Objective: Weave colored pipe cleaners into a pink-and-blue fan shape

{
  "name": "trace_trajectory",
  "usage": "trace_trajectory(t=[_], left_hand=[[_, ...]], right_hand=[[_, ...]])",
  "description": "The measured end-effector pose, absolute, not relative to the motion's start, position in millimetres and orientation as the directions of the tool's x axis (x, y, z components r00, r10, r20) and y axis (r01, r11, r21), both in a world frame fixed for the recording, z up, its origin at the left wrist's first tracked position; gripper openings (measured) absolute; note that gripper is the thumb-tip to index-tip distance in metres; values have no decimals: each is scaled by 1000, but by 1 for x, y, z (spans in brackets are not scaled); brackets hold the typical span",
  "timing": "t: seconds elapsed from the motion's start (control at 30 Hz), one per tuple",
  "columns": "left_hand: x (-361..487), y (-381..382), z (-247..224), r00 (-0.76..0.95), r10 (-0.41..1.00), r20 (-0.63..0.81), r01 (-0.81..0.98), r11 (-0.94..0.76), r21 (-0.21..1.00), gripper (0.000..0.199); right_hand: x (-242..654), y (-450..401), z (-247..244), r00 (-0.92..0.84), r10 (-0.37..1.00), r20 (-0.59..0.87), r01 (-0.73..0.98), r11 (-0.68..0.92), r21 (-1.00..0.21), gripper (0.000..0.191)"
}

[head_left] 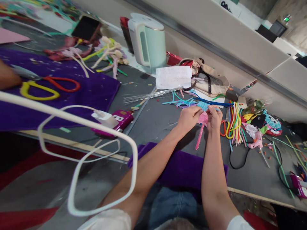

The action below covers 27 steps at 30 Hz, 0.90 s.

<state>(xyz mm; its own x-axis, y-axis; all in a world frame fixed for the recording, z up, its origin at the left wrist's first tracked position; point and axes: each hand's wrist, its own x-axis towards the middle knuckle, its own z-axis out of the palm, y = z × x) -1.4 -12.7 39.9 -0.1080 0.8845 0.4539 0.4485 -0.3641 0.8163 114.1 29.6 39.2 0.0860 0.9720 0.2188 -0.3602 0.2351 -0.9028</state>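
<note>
Both of my hands meet over the grey table around a small pipe-cleaner piece (203, 118), light blue at the top and pink below, with a pink stem (199, 137) hanging down. My left hand (189, 118) pinches its left side. From the right, my right hand (214, 118) grips it with bent fingers. Loose blue and purple pipe cleaners (179, 101) lie just beyond my left hand. Close to my right hand are orange-and-yellow-handled scissors (223, 127) and a bundle of coloured pipe cleaners (238, 124). My fingertips partly hide the piece.
A purple cloth (184, 169) lies at the table edge before me. Behind stand a pale green kettle (153, 44), a paper sheet (174, 77) and a beige bag (217, 83). At left, a white cable (96, 124) loops in front, and another person's arm (8, 76) shows near large scissors (39, 89).
</note>
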Motion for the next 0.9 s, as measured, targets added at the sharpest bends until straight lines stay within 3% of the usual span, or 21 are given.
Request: trace_trajectory(t=[0.13, 0.23, 0.33, 0.43, 0.53, 0.6, 0.67, 0.77, 0.9], left_hand=[[-7, -13, 43, 48, 983, 177, 21, -179, 984, 35], [-15, -13, 45, 265, 964, 9, -264, 63, 962, 34], [-21, -11, 44, 437, 898, -39, -335, 203, 920, 36], [-17, -8, 41, 377, 926, -19, -262, 127, 957, 38], [-7, -8, 38, 54, 986, 158, 65, -162, 985, 31], [-2, -9, 37, -117, 928, 355, 372, -290, 882, 25], [0, -11, 36, -156, 856, 493, 578, -325, 748, 20], [0, -15, 35, -115, 817, 565, 684, -347, 642, 21], [-1, -16, 36, -113, 814, 569, 632, -383, 673, 27]], right_hand=[[117, 29, 39, 6, 982, 189, -427, 173, -887, 21], [119, 26, 42, -66, 975, 213, -459, 160, -874, 23], [119, 23, 46, -114, 957, 267, -475, 183, -861, 24], [118, 23, 46, -34, 959, 283, -426, 242, -872, 24], [117, 28, 39, 92, 961, 261, -358, 276, -892, 26], [116, 32, 35, 160, 954, 255, -328, 295, -897, 29], [115, 35, 31, 191, 947, 258, -313, 308, -898, 31], [115, 37, 30, 173, 950, 262, -303, 304, -903, 32], [115, 35, 34, 123, 960, 251, -326, 278, -903, 30]])
